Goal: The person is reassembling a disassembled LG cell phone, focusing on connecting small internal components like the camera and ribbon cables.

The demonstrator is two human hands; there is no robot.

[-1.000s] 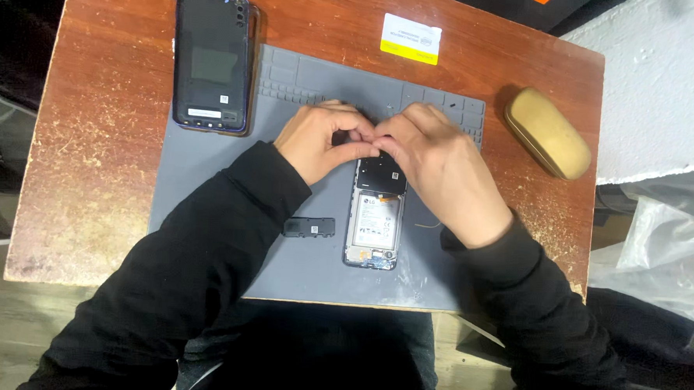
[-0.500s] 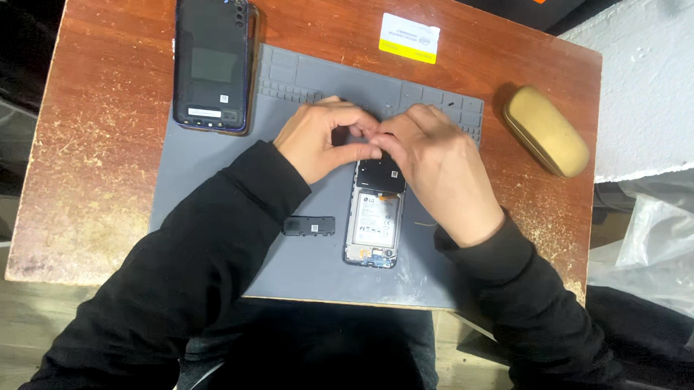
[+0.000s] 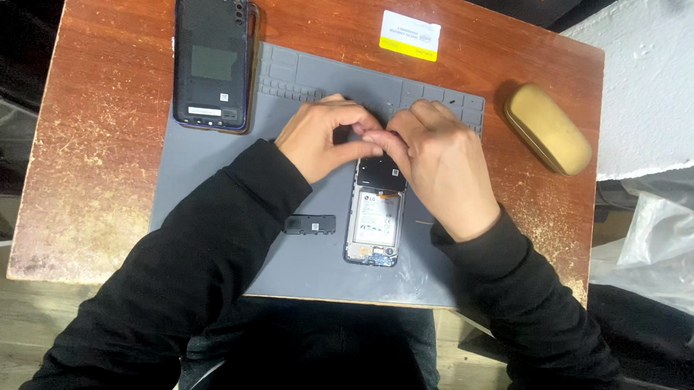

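An opened phone lies face down on a grey work mat, its battery and inner boards exposed. My left hand and my right hand meet over the phone's top end, fingertips pinched together on a small dark part there. What the fingers hold is mostly hidden. A small black cover piece lies on the mat to the left of the phone.
The phone's removed back cover lies at the far left, half on the mat. A tan oval case rests at the table's right edge. A yellow-and-white card sits at the back. Crumpled plastic lies off the table at right.
Both hands stay at the phone's top end; the fingers have shifted only slightly. The view has drifted a little.
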